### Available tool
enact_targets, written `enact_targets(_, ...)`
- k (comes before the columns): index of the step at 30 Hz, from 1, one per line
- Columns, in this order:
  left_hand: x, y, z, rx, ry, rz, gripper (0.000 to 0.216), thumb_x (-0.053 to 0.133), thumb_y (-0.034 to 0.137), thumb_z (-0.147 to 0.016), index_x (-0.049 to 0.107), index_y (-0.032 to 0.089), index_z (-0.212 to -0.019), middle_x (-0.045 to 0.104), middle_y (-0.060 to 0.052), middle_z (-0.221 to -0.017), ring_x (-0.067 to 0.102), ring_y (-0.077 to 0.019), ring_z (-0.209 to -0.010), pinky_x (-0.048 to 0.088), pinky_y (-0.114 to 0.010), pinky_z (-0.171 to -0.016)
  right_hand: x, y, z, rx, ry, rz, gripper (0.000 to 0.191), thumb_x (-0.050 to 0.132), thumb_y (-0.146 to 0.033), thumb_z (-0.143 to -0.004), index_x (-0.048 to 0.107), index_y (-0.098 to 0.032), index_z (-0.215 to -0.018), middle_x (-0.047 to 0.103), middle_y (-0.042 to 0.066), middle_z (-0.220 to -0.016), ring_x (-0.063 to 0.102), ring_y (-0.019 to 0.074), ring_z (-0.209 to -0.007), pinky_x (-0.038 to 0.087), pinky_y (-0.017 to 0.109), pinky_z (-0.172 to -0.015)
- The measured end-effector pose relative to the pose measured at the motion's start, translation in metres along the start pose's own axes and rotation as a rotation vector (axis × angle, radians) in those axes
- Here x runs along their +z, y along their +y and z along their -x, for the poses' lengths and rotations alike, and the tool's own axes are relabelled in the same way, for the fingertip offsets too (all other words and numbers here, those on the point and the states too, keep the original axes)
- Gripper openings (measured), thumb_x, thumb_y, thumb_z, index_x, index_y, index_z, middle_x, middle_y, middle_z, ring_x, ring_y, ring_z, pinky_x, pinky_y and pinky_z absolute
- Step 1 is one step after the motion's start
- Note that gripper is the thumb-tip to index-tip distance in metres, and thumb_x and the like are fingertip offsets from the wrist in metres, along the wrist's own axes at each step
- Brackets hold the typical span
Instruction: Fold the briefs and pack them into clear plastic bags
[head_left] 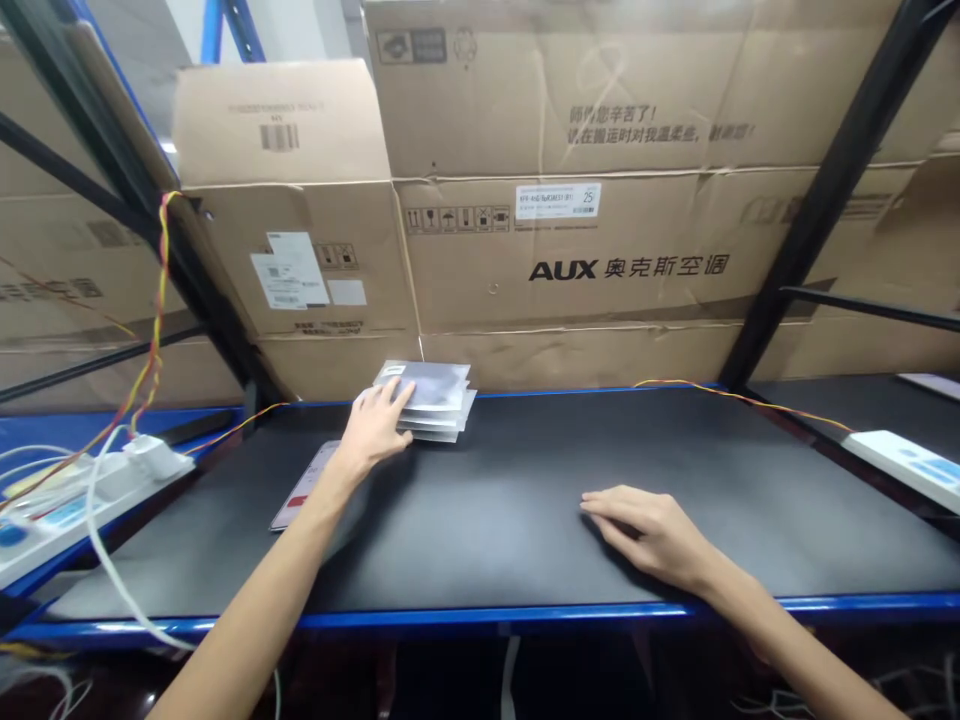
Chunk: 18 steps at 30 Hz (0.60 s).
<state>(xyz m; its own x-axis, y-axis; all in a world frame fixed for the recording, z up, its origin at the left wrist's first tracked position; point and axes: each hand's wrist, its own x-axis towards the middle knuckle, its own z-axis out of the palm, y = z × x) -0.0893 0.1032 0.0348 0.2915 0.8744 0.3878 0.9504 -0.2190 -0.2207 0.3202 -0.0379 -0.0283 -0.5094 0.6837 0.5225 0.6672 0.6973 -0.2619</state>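
A small stack of silvery flat pouches (439, 398) lies at the back of a black mat (525, 500), against the cardboard boxes. My left hand (375, 425) reaches forward and rests its fingers on the stack's left side, fingers stretched out, gripping nothing that I can see. Palm down on the mat, my right hand (649, 535) lies near the front edge, fingers extended and holding nothing. A white card with a red mark (300, 490) lies flat on the mat, partly under my left forearm.
Large brown cardboard boxes (570, 250) wall off the back. Black diagonal rack struts (817, 200) stand at both sides. White power strips (911, 462) with cables sit at right and left (90, 485). A blue shelf edge (450, 615) runs along the front.
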Motion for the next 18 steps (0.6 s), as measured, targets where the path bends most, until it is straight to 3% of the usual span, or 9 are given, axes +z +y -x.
enact_targets(4, 0.006, -0.002, -0.003, 0.012, 0.011, 0.002, 0.095, 0.078, 0.042, -0.07, 0.032, 0.019, -0.15, 0.031, -0.017, -0.155, 0.034, -0.041, -0.137, 0.032, -0.052, -0.109, 0.0, 0.001, 0.0, 0.027, -0.013, -0.005, 0.026, 0.049, -0.024, -0.095, 0.07, -0.027, -0.111, 0.075, 0.005, -0.108, 0.07, 0.0205, -0.098, 0.058, 0.033, -0.084)
enact_targets(11, 0.02, 0.016, -0.008, -0.003, 0.144, 0.019, 0.084, 0.078, 0.044, -0.073, 0.041, 0.02, -0.145, 0.038, -0.019, -0.149, 0.035, -0.035, -0.138, 0.028, -0.048, -0.112, 0.0, 0.001, -0.002, 0.028, -0.004, -0.01, 0.025, 0.05, -0.025, -0.095, 0.071, -0.027, -0.11, 0.075, 0.004, -0.106, 0.071, 0.0199, -0.096, 0.058, 0.033, -0.083)
enact_targets(18, 0.021, 0.021, -0.008, 0.0, 0.145, 0.025, 0.085, 0.075, 0.045, -0.076, 0.037, 0.018, -0.148, 0.034, -0.019, -0.153, 0.03, -0.0385, -0.141, 0.022, -0.053, -0.115, 0.001, 0.002, -0.001, 0.008, 0.006, 0.003, 0.025, 0.05, -0.025, -0.095, 0.07, -0.028, -0.11, 0.075, 0.003, -0.106, 0.071, 0.0193, -0.096, 0.059, 0.032, -0.082)
